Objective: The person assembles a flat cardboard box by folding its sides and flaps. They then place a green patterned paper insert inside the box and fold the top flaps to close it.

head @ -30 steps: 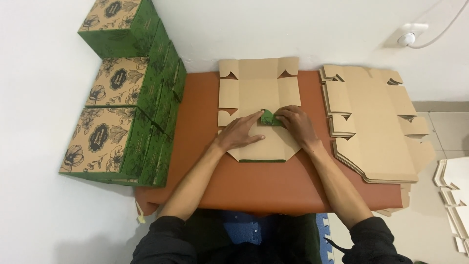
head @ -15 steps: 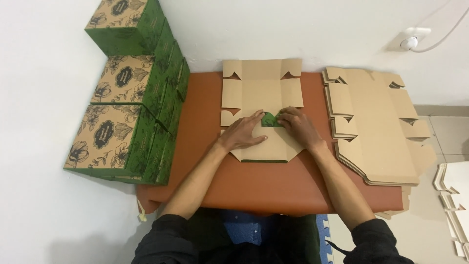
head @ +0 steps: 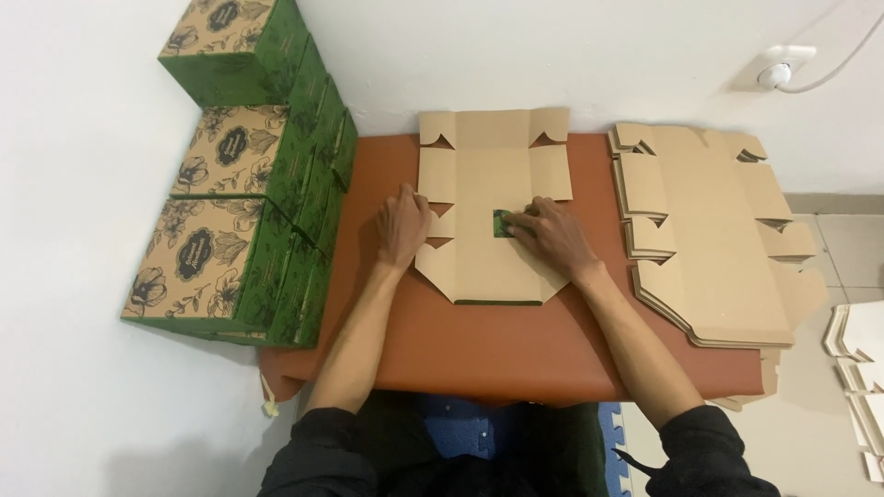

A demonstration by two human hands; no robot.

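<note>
A flat, unfolded cardboard box blank (head: 483,179) lies brown side up in the middle of the orange-brown table (head: 479,345). My left hand (head: 402,224) rests flat on the blank's left edge, on a side flap. My right hand (head: 550,235) presses a folded-over flap whose green printed side (head: 503,222) shows beside the fingertips, near the blank's centre. Both forearms reach in from the near edge in dark sleeves.
A stack of flat box blanks (head: 709,230) lies on the table's right part. Several assembled green and tan floral boxes (head: 235,212) are stacked at the left against the white wall. More flat pieces (head: 861,387) sit at the far right on the floor.
My left hand has slid from the blank's centre out to its left edge. My right hand stays on the green-sided flap. The view has shifted slightly.
</note>
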